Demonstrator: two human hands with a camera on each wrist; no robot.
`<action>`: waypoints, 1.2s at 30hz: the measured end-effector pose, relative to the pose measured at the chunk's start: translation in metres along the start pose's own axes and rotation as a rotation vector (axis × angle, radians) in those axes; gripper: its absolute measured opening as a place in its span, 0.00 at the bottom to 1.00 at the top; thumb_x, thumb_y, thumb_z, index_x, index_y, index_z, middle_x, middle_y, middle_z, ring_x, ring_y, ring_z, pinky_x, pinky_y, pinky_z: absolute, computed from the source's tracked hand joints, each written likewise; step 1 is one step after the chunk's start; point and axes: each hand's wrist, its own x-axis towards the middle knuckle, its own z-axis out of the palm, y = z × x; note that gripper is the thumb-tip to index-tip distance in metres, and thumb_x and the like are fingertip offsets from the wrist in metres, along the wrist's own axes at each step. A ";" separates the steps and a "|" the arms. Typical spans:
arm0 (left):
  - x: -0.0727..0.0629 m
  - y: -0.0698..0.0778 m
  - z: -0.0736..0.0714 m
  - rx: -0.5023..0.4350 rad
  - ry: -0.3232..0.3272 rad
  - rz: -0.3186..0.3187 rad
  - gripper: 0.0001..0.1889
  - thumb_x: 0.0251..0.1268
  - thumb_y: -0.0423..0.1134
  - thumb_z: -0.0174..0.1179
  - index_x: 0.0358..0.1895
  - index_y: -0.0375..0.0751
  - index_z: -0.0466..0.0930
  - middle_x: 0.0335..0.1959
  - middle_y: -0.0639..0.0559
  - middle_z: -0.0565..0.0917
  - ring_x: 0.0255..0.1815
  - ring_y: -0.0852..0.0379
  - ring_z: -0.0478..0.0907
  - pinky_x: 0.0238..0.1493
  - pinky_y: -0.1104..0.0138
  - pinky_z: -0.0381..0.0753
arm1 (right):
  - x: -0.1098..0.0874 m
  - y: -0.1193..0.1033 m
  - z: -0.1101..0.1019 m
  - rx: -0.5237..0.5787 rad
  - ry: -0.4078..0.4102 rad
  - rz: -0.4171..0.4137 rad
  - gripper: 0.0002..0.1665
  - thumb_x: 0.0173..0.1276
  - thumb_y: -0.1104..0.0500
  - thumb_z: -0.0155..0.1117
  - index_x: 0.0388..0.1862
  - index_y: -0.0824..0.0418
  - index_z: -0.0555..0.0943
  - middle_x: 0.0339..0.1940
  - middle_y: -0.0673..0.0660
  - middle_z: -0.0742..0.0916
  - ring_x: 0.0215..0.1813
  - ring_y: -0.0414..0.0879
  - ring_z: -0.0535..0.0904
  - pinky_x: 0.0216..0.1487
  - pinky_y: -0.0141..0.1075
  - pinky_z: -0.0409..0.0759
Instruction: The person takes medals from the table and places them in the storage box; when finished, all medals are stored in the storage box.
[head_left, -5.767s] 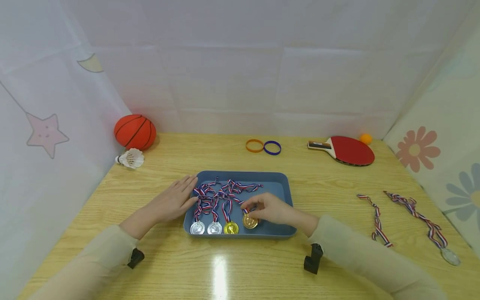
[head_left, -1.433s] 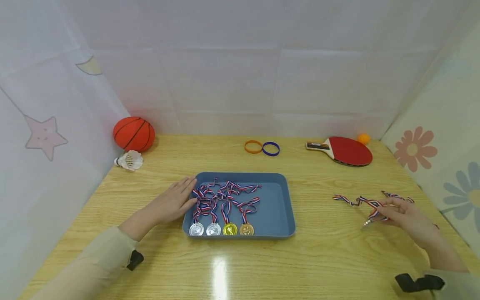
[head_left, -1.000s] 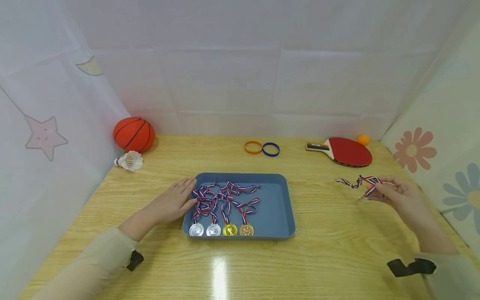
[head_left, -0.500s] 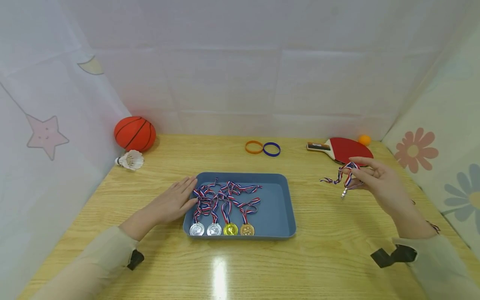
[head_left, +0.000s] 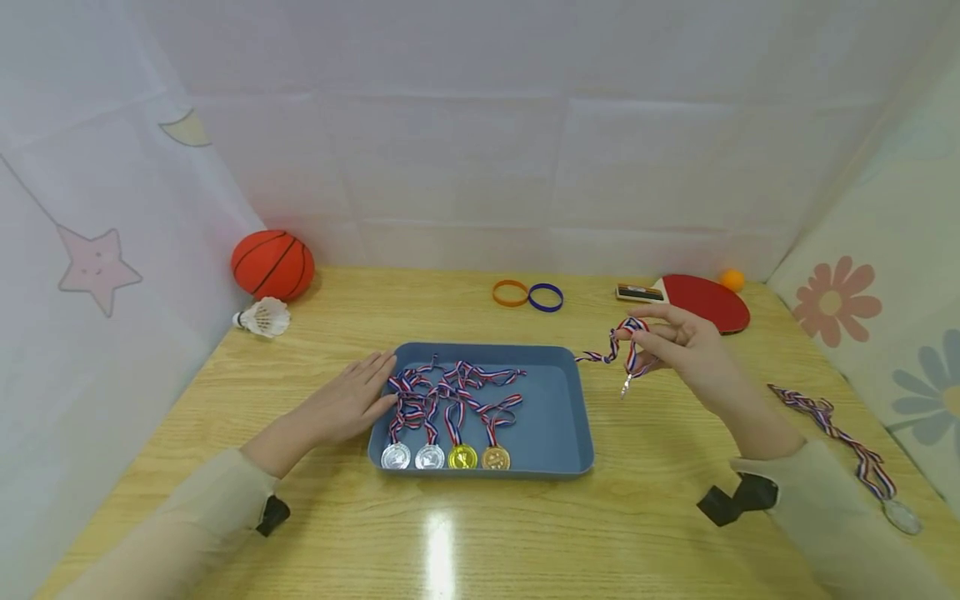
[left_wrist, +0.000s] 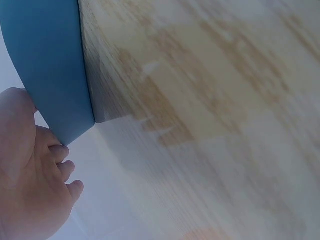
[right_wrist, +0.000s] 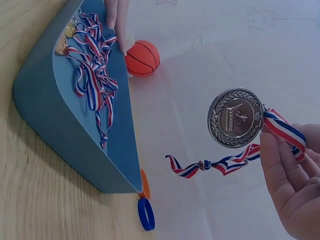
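Observation:
My right hand [head_left: 686, 354] pinches the striped ribbon of a medal [right_wrist: 235, 118] in the air, just right of the tray. The silver-looking disc hangs below the fingers, and the knotted ribbon tail trails left toward the tray's edge. My left hand [head_left: 337, 408] rests with straight fingers on the left rim of the blue-grey tray [head_left: 551, 454]. Inside the tray several medals stand in a row along the near side: silver ones [head_left: 430, 457] at left, then a gold medal [head_left: 462, 456] and a bronze-coloured medal [head_left: 496, 457]. Their ribbons [head_left: 450, 392] tangle behind them.
Another silver medal [head_left: 901, 517] with its ribbon lies at the table's right. Along the back are a basketball [head_left: 273, 265], a shuttlecock [head_left: 262, 317], an orange wristband [head_left: 510, 292], a blue wristband [head_left: 545, 297], a table tennis bat [head_left: 705, 302] and an orange ball [head_left: 732, 280].
My right hand let go of the bronze-coloured medal in the tray, picked up a medal from the table at right, and carried it up and left toward the tray. The left hand stayed put.

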 end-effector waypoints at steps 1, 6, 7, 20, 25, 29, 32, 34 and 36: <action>0.000 0.000 0.000 0.000 -0.003 -0.003 0.32 0.73 0.47 0.42 0.68 0.26 0.51 0.69 0.34 0.54 0.69 0.37 0.47 0.65 0.47 0.49 | 0.002 0.001 0.005 -0.007 -0.010 0.008 0.18 0.67 0.63 0.58 0.56 0.60 0.74 0.43 0.58 0.85 0.28 0.48 0.81 0.33 0.38 0.81; 0.001 0.000 0.000 -0.002 -0.025 -0.015 0.32 0.73 0.48 0.42 0.69 0.27 0.50 0.70 0.35 0.53 0.70 0.38 0.46 0.66 0.48 0.48 | 0.012 0.011 0.031 -0.044 -0.065 0.052 0.21 0.66 0.60 0.60 0.56 0.65 0.72 0.45 0.63 0.84 0.27 0.52 0.81 0.33 0.43 0.82; 0.001 0.000 0.000 -0.002 -0.030 -0.018 0.32 0.73 0.49 0.42 0.69 0.27 0.50 0.70 0.35 0.53 0.70 0.38 0.46 0.66 0.48 0.48 | 0.013 0.013 0.037 -0.047 -0.078 0.058 0.21 0.66 0.59 0.60 0.56 0.66 0.72 0.45 0.64 0.83 0.27 0.52 0.81 0.33 0.44 0.82; 0.002 -0.001 0.001 -0.006 -0.031 -0.023 0.32 0.72 0.48 0.42 0.69 0.27 0.50 0.70 0.35 0.52 0.70 0.38 0.46 0.66 0.48 0.47 | 0.029 0.049 0.088 -0.152 -0.243 0.135 0.19 0.68 0.60 0.58 0.54 0.68 0.74 0.41 0.66 0.84 0.23 0.50 0.81 0.28 0.51 0.80; 0.002 -0.001 0.001 -0.002 -0.037 -0.023 0.32 0.72 0.48 0.42 0.69 0.27 0.50 0.70 0.35 0.52 0.70 0.38 0.46 0.66 0.48 0.47 | 0.026 0.061 0.101 -0.194 -0.313 0.148 0.18 0.68 0.60 0.58 0.54 0.67 0.74 0.36 0.64 0.85 0.19 0.49 0.79 0.23 0.50 0.80; 0.002 -0.001 0.001 -0.001 -0.033 -0.019 0.32 0.72 0.48 0.42 0.69 0.27 0.50 0.70 0.35 0.52 0.70 0.38 0.46 0.66 0.48 0.47 | 0.026 0.071 0.108 -0.222 -0.340 0.160 0.16 0.67 0.60 0.58 0.52 0.64 0.76 0.32 0.61 0.86 0.17 0.48 0.79 0.20 0.45 0.80; 0.001 0.000 0.001 -0.001 -0.031 -0.017 0.32 0.72 0.48 0.42 0.69 0.27 0.50 0.70 0.35 0.52 0.70 0.38 0.46 0.66 0.48 0.48 | 0.028 0.075 0.110 -0.232 -0.336 0.163 0.15 0.67 0.60 0.59 0.51 0.64 0.76 0.31 0.59 0.86 0.16 0.48 0.79 0.19 0.44 0.80; 0.001 0.000 0.000 0.000 -0.025 -0.013 0.32 0.72 0.48 0.42 0.69 0.26 0.51 0.70 0.34 0.53 0.69 0.37 0.47 0.66 0.48 0.48 | 0.029 0.077 0.111 -0.233 -0.327 0.166 0.15 0.67 0.60 0.59 0.50 0.63 0.77 0.30 0.58 0.86 0.16 0.47 0.78 0.18 0.44 0.80; 0.001 0.000 0.000 0.002 -0.023 -0.014 0.32 0.72 0.48 0.42 0.69 0.26 0.51 0.70 0.34 0.53 0.69 0.38 0.47 0.66 0.48 0.48 | 0.030 0.077 0.112 -0.232 -0.324 0.177 0.14 0.66 0.60 0.59 0.50 0.63 0.77 0.29 0.57 0.86 0.16 0.47 0.78 0.18 0.43 0.80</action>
